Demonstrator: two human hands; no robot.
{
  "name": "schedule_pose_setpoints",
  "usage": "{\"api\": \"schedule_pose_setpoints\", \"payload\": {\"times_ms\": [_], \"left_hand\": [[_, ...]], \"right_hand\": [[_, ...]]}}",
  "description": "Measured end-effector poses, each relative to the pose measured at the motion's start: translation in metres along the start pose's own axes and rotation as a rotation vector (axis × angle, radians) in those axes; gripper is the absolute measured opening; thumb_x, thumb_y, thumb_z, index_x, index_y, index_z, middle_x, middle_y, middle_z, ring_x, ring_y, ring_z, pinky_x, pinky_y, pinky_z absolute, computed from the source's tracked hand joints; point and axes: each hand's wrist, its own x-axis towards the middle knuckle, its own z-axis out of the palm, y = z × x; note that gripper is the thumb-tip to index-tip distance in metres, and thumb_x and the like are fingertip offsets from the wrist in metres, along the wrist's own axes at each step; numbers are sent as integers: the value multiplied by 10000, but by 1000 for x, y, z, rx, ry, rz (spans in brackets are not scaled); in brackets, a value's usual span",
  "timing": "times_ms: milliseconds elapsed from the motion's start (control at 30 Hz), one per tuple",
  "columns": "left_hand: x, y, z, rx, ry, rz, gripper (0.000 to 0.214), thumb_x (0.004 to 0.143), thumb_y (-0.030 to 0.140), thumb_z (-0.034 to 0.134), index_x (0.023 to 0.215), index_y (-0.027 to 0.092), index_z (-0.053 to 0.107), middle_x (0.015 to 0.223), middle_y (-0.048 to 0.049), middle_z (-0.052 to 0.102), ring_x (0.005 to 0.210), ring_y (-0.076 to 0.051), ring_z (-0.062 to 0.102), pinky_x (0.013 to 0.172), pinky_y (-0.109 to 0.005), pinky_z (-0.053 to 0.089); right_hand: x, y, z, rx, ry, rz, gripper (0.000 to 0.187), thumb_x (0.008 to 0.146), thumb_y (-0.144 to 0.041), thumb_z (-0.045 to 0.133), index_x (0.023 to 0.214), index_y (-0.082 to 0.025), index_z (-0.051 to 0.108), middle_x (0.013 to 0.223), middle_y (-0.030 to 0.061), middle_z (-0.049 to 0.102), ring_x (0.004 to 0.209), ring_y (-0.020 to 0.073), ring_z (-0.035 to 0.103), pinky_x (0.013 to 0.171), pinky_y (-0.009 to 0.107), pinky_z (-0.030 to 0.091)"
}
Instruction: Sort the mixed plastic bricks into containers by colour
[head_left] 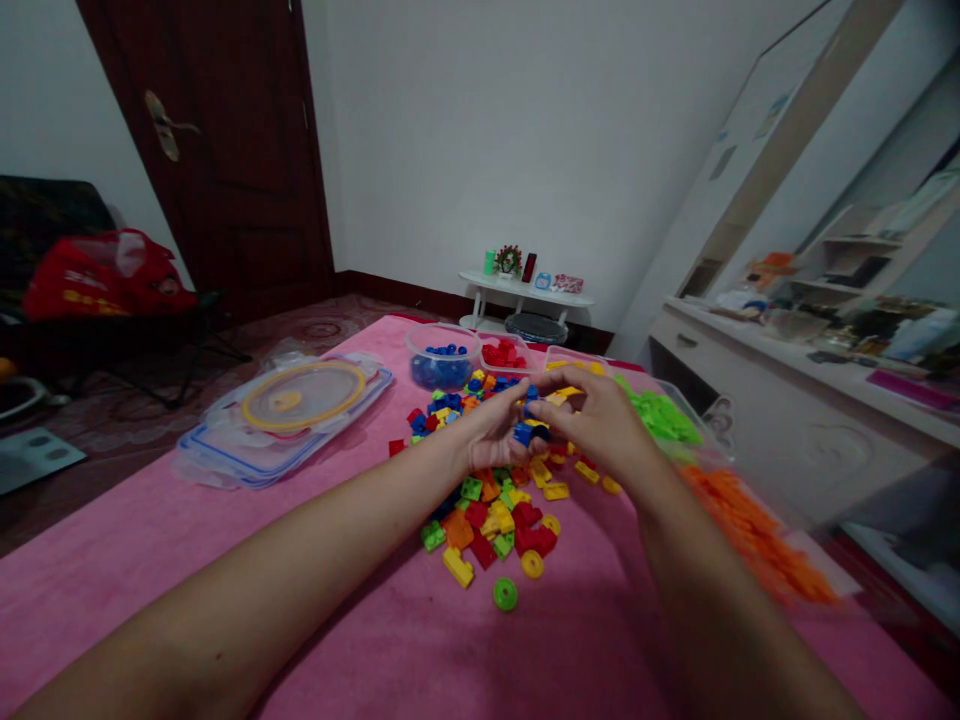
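My left hand (501, 435) is turned palm up over the pile and cups a few blue building blocks (531, 432) in its curled fingers. From the right, my right hand (589, 402) meets it, thumb and fingers pinched at another small blue block (532, 393) just above the left palm. Beneath both hands spreads a mixed pile of toy building blocks (495, 518) in red, yellow, green, orange and blue. Part of that pile is hidden behind my hands and wrists. A green wheel-shaped piece (505, 595) lies alone at the near edge.
Beyond the pile stand a round tub (411, 350) of blue pieces and containers of red pieces (502, 353) and yellow ones. Green blocks (664, 415) and orange blocks (757, 530) fill containers at right. Stacked lids (225, 450) lie left on the pink cloth (337, 520).
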Motion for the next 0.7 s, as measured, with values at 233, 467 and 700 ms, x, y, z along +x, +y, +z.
{"api": "schedule_pose_setpoints", "payload": {"times_ms": [233,467,700], "left_hand": [[2,11,-9,-4,33,40,196,894,259,447,790,114,529,647,-18,512,368,-9,351,270,-65,168],[15,118,-35,517,719,583,150,826,199,537,697,123,525,567,-1,512,400,-26,374,348,-110,219],[19,156,-68,1149,1043,739,240,710,352,662,772,121,671,736,-81,669,739,-182,605,638,-247,433]], "right_hand": [[3,13,-8,111,148,31,198,742,-334,605,807,-162,680,780,46,682,566,142,596,517,251,453],[7,24,-20,98,254,69,155,730,-306,594,731,-171,670,694,32,677,588,157,616,549,249,453],[9,69,-18,-326,181,222,154,739,-252,557,750,-189,697,792,41,702,716,180,635,630,260,434]]}}
